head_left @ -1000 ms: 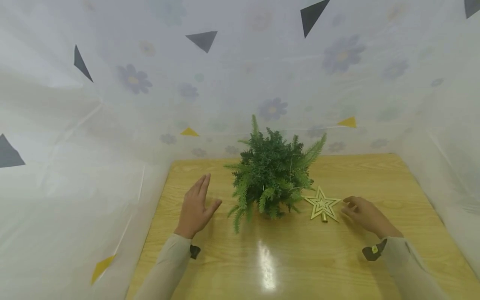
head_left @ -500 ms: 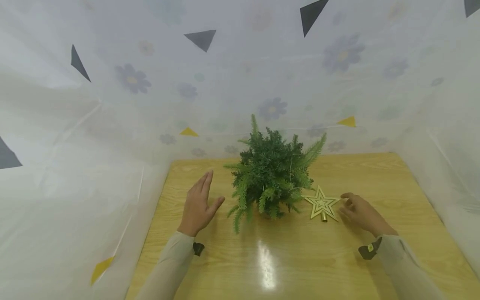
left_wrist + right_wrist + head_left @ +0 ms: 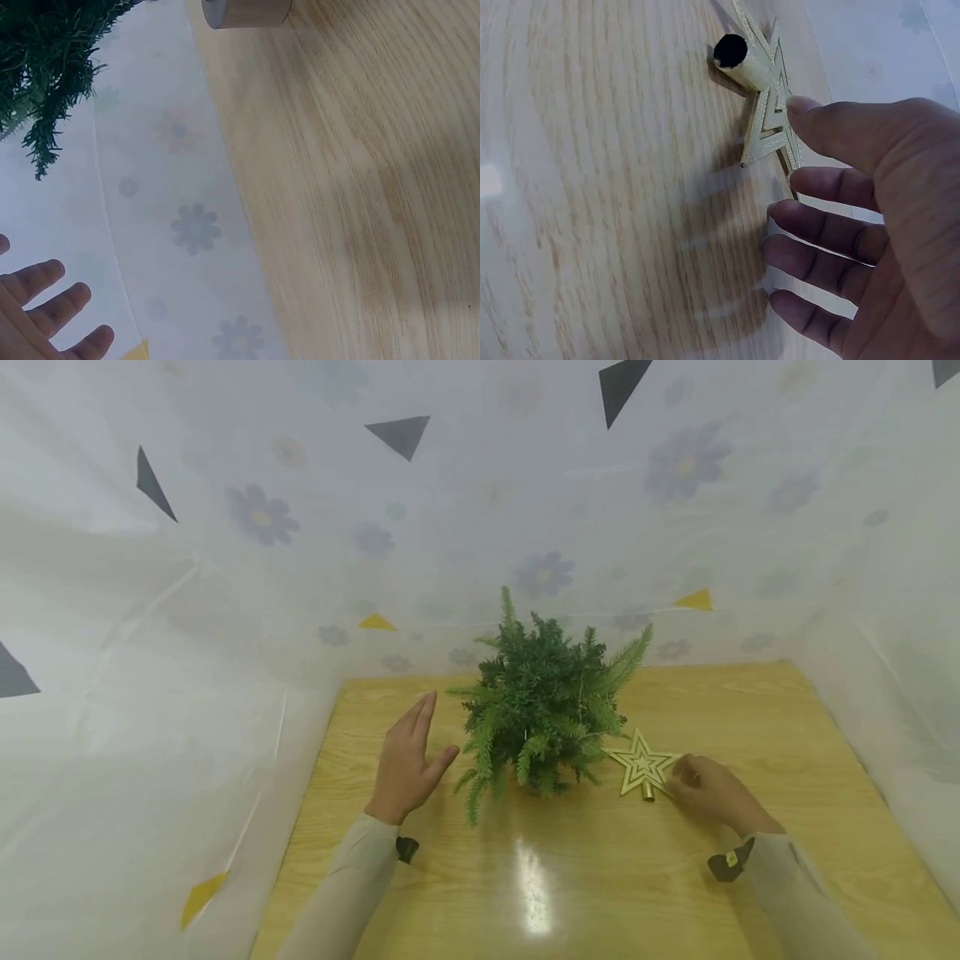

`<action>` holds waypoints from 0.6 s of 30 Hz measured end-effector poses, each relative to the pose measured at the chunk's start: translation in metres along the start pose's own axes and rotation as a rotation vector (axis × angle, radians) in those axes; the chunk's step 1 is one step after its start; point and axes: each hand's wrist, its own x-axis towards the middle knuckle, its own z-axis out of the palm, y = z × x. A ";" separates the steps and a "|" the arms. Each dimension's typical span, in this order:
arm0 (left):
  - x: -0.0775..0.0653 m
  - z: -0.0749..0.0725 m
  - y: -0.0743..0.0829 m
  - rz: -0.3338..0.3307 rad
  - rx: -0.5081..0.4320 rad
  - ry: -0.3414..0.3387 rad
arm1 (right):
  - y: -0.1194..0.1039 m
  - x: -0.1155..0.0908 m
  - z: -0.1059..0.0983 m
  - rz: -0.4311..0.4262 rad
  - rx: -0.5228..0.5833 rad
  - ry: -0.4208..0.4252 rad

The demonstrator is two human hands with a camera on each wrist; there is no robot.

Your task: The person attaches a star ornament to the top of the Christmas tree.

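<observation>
A gold star tree topper (image 3: pixel 639 763) with a short tube socket lies on the table just right of a bushy green artificial tree (image 3: pixel 543 702). My right hand (image 3: pixel 708 789) is at the star's right point, its fingers loosely bent. In the right wrist view, the thumb (image 3: pixel 832 127) overlaps the star's face and the index fingertip meets its point, with a gap between them. The star's tube (image 3: pixel 742 64) points toward this camera. My left hand (image 3: pixel 408 760) hovers left of the tree, fingers extended and thumb spread, holding nothing.
The wooden table (image 3: pixel 585 877) ends at a white, flower-printed sheet (image 3: pixel 465 527) at the back and sides. Part of the tree's round brown base (image 3: pixel 251 11) shows at the top of the left wrist view. Yellow and grey triangles dot the sheet.
My right hand has moved left onto the star's right point, and its fingers have drawn in. My left hand has shifted right and slightly forward, toward the tree. Tree and star stay put.
</observation>
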 end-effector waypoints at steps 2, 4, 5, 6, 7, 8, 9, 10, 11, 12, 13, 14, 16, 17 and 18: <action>0.000 0.000 0.001 -0.003 0.003 -0.004 | -0.001 0.000 0.001 -0.001 -0.010 -0.002; 0.001 -0.001 0.002 0.001 0.003 -0.001 | -0.001 -0.001 0.003 0.000 -0.017 -0.007; 0.001 -0.002 0.003 0.002 0.003 0.000 | -0.001 -0.001 0.003 0.002 -0.020 -0.009; 0.001 -0.002 0.003 0.003 0.003 0.003 | -0.002 -0.001 0.004 0.001 -0.019 -0.011; 0.002 -0.003 0.004 0.005 0.002 0.005 | -0.001 -0.001 0.005 0.000 -0.021 -0.011; 0.002 -0.003 0.005 0.008 0.001 0.010 | -0.001 -0.001 0.005 -0.001 -0.024 -0.011; 0.002 -0.004 0.005 0.011 0.001 0.014 | -0.001 -0.001 0.006 -0.002 -0.026 -0.011; 0.002 -0.004 0.006 0.011 0.000 0.016 | 0.000 -0.001 0.007 0.001 -0.030 -0.008; 0.003 -0.005 0.007 0.011 -0.001 0.016 | 0.000 -0.001 0.008 0.002 -0.033 -0.005; 0.003 -0.005 0.007 0.011 -0.004 0.018 | 0.000 -0.001 0.009 0.006 -0.037 -0.002; 0.003 -0.005 0.008 0.010 -0.008 0.017 | 0.000 -0.001 0.010 0.011 -0.043 0.000; 0.004 -0.006 0.008 0.009 -0.012 0.018 | 0.000 -0.001 0.010 0.016 -0.048 0.006; 0.004 -0.007 0.010 0.007 -0.022 0.017 | 0.000 0.000 0.012 0.020 -0.051 0.012; 0.005 -0.007 0.010 0.004 -0.024 0.013 | 0.000 0.000 0.013 0.016 -0.053 0.013; 0.005 -0.008 0.011 0.003 -0.026 0.013 | 0.000 0.000 0.014 0.017 -0.057 0.017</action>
